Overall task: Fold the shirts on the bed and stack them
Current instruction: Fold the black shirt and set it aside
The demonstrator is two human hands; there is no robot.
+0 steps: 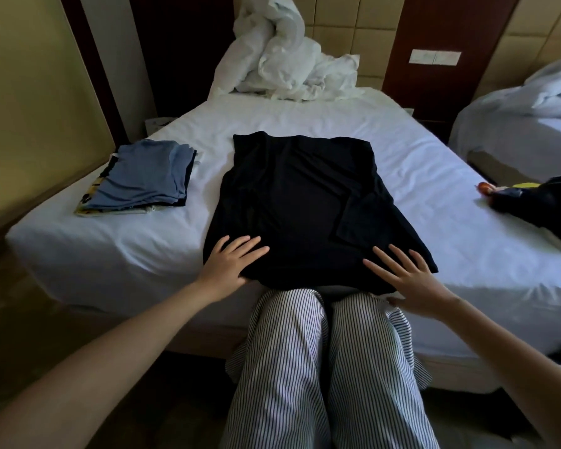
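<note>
— White sheeting is covering the bed [305,124], and a crumpled duvet [282,59] is piling up against its head edge.
— Where is the black shirt [298,202] lying?
— It is lying flat in the middle, its sides folded inward, its near hem reaching the foot edge.
— And the finished ones?
— A stack of folded shirts [143,179], blue on top, is sitting near the left edge, apart from the black one. A dark heap [544,199] is resting at the right edge; it is possibly more clothing, but it is running out of view.
— What are the hands doing?
— The left hand [230,264] and right hand [408,280] are both lying flat, fingers spread, pressing on the shirt's near corners.
</note>
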